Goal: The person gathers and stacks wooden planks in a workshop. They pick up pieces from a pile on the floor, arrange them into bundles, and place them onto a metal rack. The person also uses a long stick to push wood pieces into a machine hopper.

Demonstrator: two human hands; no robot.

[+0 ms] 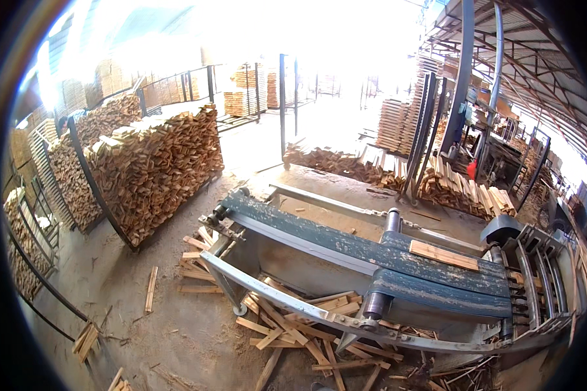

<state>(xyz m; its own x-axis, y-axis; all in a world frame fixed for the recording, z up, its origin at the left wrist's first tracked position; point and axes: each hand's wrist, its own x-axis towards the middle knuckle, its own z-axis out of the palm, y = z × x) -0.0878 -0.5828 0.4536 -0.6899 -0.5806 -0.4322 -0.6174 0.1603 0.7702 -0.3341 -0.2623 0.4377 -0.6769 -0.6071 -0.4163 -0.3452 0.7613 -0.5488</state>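
Flat wood (443, 255) lies on the dark green belts of a long machine

At the far left, a curved stack of sticks (21, 247) stands by the edge. Next comes a big pile of short wood (156, 169), held up by a dark metal frame (92, 176). A small bunch of sticks (85, 341) rests on the dusty floor (124, 313), and one lone stick (151, 289) lies just beside the big pile.

Then the machine starts. Its long belt (319, 234) slants down to the right, with a shiny metal rail (267, 287) along the near side. Under and around the rail is a messy heap of sticks (287, 322) (they point every which way). A shorter belt (437, 293) sits at the near side, with a round roller (377, 305) at its left end. The flat wood is toward the right end of the belts, lying flat.

Behind, tall neat stacks of planks (392, 127) stand near a red thing (471, 169). At the right end, the machine has metal bars (542, 280), and a roof (554, 65) hangs above.

The left hand and the right hand are out of view, so I cannot tell how wide the fingers are spread or what they hold.
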